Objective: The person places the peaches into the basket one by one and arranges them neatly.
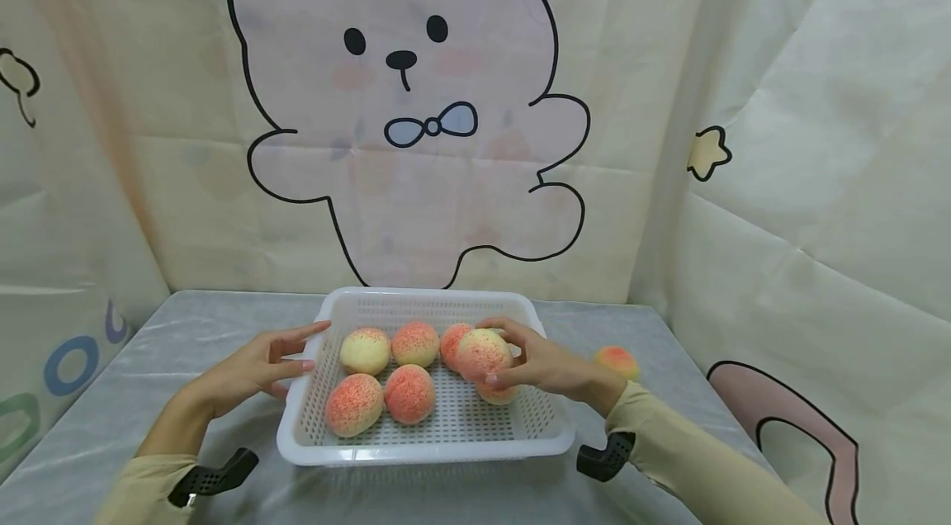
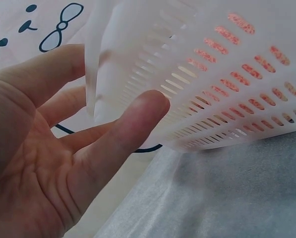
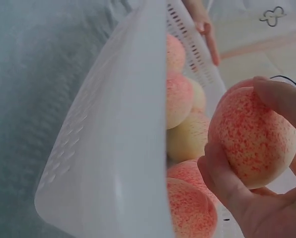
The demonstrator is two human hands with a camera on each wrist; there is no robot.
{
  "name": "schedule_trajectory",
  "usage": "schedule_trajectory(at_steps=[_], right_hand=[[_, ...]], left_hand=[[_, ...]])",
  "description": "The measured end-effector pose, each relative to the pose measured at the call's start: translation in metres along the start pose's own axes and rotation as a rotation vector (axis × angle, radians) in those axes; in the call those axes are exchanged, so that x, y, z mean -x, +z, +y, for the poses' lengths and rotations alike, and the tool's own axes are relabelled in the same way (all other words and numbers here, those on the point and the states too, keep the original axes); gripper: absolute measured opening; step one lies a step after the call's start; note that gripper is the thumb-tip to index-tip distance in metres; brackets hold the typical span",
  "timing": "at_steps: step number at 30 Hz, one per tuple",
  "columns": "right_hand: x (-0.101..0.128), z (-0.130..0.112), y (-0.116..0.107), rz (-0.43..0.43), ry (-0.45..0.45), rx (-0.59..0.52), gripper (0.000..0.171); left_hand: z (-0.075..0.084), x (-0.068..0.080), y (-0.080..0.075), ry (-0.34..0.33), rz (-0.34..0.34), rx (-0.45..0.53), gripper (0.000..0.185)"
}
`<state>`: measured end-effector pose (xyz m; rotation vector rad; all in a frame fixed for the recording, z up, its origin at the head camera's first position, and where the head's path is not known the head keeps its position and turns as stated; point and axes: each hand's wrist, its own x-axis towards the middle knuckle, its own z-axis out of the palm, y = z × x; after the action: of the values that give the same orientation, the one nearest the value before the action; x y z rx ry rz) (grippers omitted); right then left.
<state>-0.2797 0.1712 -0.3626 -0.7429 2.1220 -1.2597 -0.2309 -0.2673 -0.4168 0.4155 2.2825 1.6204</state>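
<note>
My right hand (image 1: 546, 360) grips a peach (image 3: 255, 136) between thumb and fingers, over the right part of a white slotted basket (image 1: 416, 453). In the head view this peach overlaps two others, a redder peach (image 1: 451, 341) behind it and a peach (image 1: 496, 394) below. Farther left in the basket sit a pale yellow peach (image 1: 364, 351) and several pink-speckled peaches (image 1: 410, 394). My left hand (image 1: 256, 364) touches the basket's left rim with its fingers spread and fairly straight. The left thumb (image 2: 143, 116) overlaps the outer wall in the left wrist view.
Another peach (image 1: 617, 360) lies on the grey tablecloth (image 1: 223, 319) right of the basket, partly hidden by the right forearm. Behind the table hangs a curtain (image 1: 617, 244) with a cartoon bear. Black straps (image 1: 215, 480) circle both wrists.
</note>
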Motion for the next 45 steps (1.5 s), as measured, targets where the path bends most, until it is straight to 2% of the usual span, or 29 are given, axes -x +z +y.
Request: schedule_trajectory(at_steps=[4,8,21,32,40,45], right_hand=[[-0.007,0.001,0.003,0.039,-0.03,0.096,0.064],[-0.012,0.001,0.007,0.027,-0.062,0.153,0.067],[-0.028,-0.012,0.025,0.109,-0.035,0.386,0.053],[-0.036,-0.011,0.032,0.094,0.031,0.455,0.054],[-0.033,-0.012,0.038,0.069,-0.004,0.51,0.056],[-0.035,-0.013,0.041,0.065,-0.054,0.552,0.045]], left_hand=[[0.001,0.0,0.0,-0.009,0.009,-0.003,0.072],[0.001,-0.001,0.001,-0.013,0.012,-0.008,0.072],[0.002,0.0,0.0,-0.006,0.029,-0.036,0.072],[0.0,0.0,-0.002,-0.007,0.029,-0.024,0.071],[0.001,0.0,0.0,0.001,0.017,-0.019,0.071],[0.002,0.001,0.001,-0.005,0.015,-0.01,0.071]])
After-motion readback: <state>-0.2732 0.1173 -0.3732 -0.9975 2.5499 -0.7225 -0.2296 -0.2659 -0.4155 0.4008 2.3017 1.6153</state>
